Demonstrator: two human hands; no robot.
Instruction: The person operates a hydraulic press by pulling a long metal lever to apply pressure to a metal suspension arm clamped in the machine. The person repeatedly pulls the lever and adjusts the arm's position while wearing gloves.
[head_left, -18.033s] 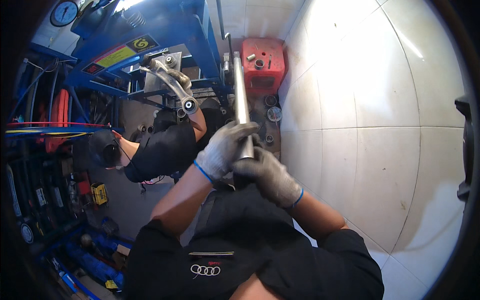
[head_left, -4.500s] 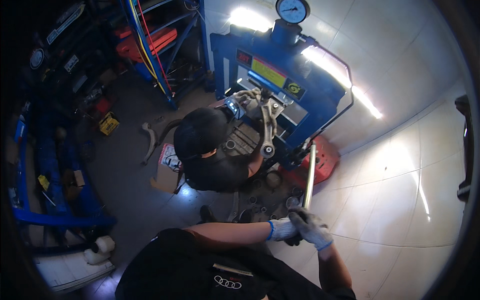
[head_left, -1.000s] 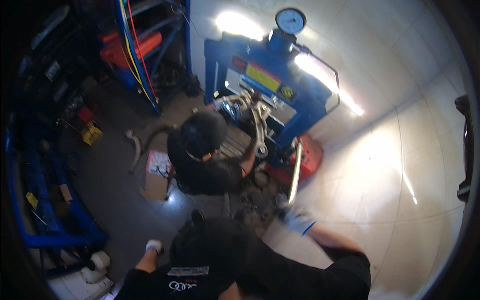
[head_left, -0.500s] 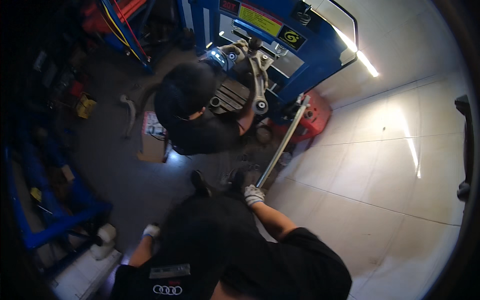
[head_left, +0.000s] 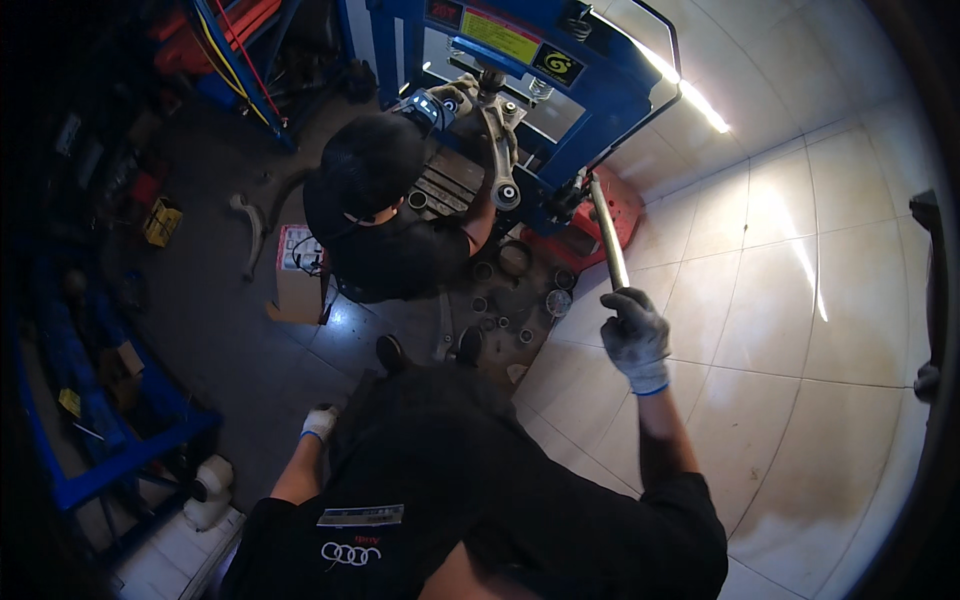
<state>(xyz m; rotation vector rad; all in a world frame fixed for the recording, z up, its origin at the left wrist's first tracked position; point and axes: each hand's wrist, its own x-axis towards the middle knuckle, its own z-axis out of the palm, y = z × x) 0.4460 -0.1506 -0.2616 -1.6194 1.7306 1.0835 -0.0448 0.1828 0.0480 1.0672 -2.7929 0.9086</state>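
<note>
My right hand (head_left: 636, 342), in a grey-and-white glove, is wrapped round the end of a long metal lever (head_left: 608, 232). The lever rises from beside the red base of a blue shop press (head_left: 592, 118). Low at my left side hangs my left hand (head_left: 321, 421), in a white glove near my thigh; its fingers are mostly hidden. In front of me a co-worker (head_left: 385, 225) in black crouches at the press. That person's gloved hands steady a metal suspension control arm (head_left: 498, 150) under the press ram (head_left: 490, 82).
Several metal rings and bushings (head_left: 515, 258) lie on the floor by the press. An opened cardboard box (head_left: 300, 292) and another control arm (head_left: 250, 235) lie left of the co-worker. A blue metal frame (head_left: 130, 455) stands at the left, a tiled wall (head_left: 760, 290) at the right.
My right hand has moved up and to the right with the lever, which now stands steeper. My left hand has shifted slightly up and right in the view. The co-worker still steadies the control arm.
</note>
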